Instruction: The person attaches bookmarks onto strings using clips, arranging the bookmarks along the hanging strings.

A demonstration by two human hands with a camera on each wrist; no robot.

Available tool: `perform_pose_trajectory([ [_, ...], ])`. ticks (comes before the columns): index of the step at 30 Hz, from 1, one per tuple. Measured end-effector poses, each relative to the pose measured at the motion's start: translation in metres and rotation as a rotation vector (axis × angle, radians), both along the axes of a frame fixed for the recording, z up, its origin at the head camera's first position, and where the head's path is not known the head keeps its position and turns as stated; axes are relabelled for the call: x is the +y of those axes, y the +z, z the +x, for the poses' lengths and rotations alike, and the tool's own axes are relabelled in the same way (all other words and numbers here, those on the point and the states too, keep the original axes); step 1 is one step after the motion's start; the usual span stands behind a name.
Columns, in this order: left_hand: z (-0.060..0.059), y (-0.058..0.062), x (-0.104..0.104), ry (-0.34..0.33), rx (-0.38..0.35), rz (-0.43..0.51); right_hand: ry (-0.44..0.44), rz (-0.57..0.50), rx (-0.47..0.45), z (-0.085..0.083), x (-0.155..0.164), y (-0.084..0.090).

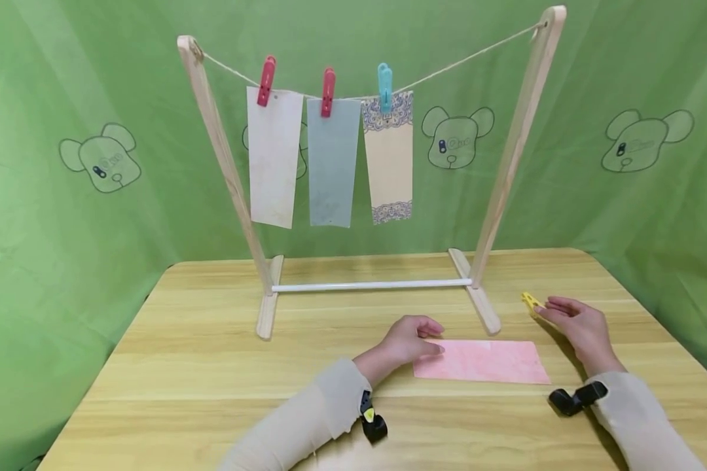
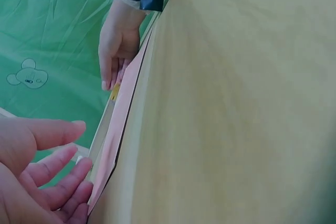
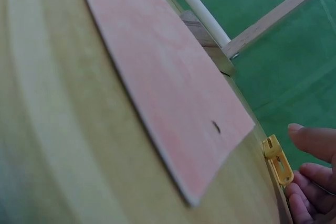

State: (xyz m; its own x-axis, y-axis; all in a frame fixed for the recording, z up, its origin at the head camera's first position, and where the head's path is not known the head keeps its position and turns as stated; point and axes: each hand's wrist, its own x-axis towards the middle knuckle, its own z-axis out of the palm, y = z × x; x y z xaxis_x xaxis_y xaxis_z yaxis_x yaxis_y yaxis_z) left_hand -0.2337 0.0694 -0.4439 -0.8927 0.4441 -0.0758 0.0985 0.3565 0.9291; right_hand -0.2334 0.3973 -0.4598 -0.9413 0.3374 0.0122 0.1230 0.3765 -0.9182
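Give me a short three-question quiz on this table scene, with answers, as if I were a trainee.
1. How many cards hang from the string, and what colours are their pegs?
2. True or false: the left hand is lifting the pink card off the table.
3. Which thing lies at the right hand's fingertips: (a) a blue peg, (b) a yellow peg, (c) a pencil?

Key
1. Three hanging cards; two red pegs and one blue peg.
2. False: the left hand rests its fingers on the end of the pink card, which lies flat on the table.
3. (b): the yellow peg lies by the right hand.
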Motion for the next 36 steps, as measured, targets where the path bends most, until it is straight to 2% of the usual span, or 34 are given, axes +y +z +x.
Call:
perform_pose_trajectory([
  [3, 0.003, 0.000, 0.002, 0.001, 0.021, -0.048, -0.006, 0.135, -0.017, 0.001, -0.003, 0.001],
  [9, 0.007, -0.001, 0.003, -0.022, 0.079, -0.144, -0.024, 0.273, -0.058, 0.003, -0.008, 0.003],
  [13, 0.007, 0.000, 0.003, -0.051, 0.153, -0.229, -0.010, 0.368, -0.079, 0.003, -0.012, 0.005],
  [15, 0.009, 0.002, 0.003, -0.059, 0.209, -0.301, -0.004, 0.401, -0.090, 0.002, -0.013, 0.006],
  [20, 0.013, 0.006, 0.004, -0.083, 0.311, -0.466, -0.005, 0.432, -0.090, 0.001, -0.014, 0.007],
  [24, 0.012, 0.006, 0.002, -0.115, 0.301, -0.493, -0.015, 0.447, -0.073, 0.000, -0.013, 0.005],
  [30, 0.012, 0.007, -0.003, -0.169, 0.265, -0.478, -0.023, 0.459, -0.040, 0.000, -0.012, 0.005],
  [36, 0.014, 0.009, -0.008, -0.168, 0.201, -0.411, 0.007, 0.488, 0.014, 0.002, -0.007, 0.009],
])
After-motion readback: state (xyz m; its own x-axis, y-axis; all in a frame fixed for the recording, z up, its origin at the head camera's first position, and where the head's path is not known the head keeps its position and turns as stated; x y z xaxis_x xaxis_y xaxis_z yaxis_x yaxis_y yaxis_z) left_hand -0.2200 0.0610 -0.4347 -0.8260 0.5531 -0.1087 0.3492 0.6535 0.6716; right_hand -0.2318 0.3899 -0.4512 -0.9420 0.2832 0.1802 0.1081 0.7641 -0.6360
